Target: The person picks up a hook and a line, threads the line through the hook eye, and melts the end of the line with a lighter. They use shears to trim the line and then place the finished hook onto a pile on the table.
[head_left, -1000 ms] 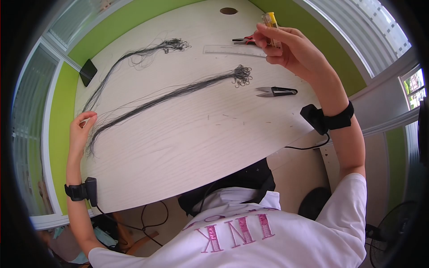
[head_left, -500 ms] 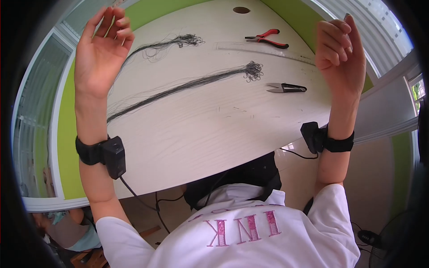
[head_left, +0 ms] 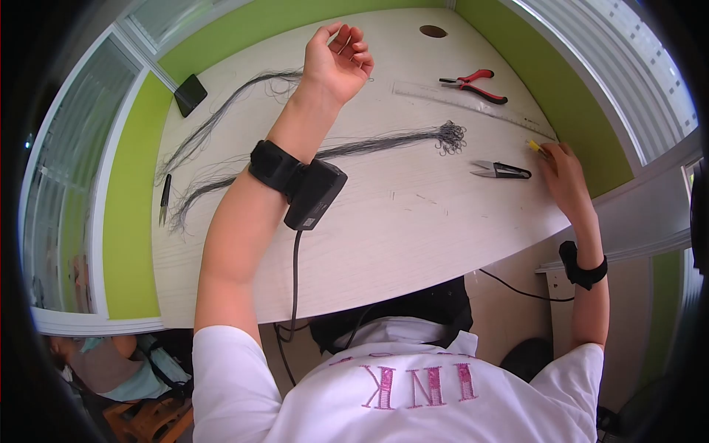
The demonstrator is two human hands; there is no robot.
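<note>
My left hand (head_left: 340, 63) is raised over the far bundle of dark lines (head_left: 244, 92), palm up with fingers loosely curled and nothing visible in them. It hides that bundle's right end. My right hand (head_left: 567, 177) is at the table's right side, its fingers closed on a small yellow object (head_left: 535, 146) whose kind I cannot make out. Just left of that hand lie black-handled thread snips (head_left: 509, 171). Nearer the middle, a bundle of fish hooks (head_left: 451, 138) on long dark lines (head_left: 369, 144) stretches leftward, passing beneath my left forearm.
Red-and-black pliers (head_left: 476, 86) lie beyond a clear ruler (head_left: 473, 108) at the back right. A second pair of snips (head_left: 165, 199) is at the left edge, with a black box (head_left: 190, 96) behind. Green panels border the table (head_left: 384, 251). A person (head_left: 111, 376) sits at lower left.
My left hand has swung right across the far bundle. My right hand has come down to the table's right edge and now holds the yellow object. The view has shifted, showing more of the left side.
</note>
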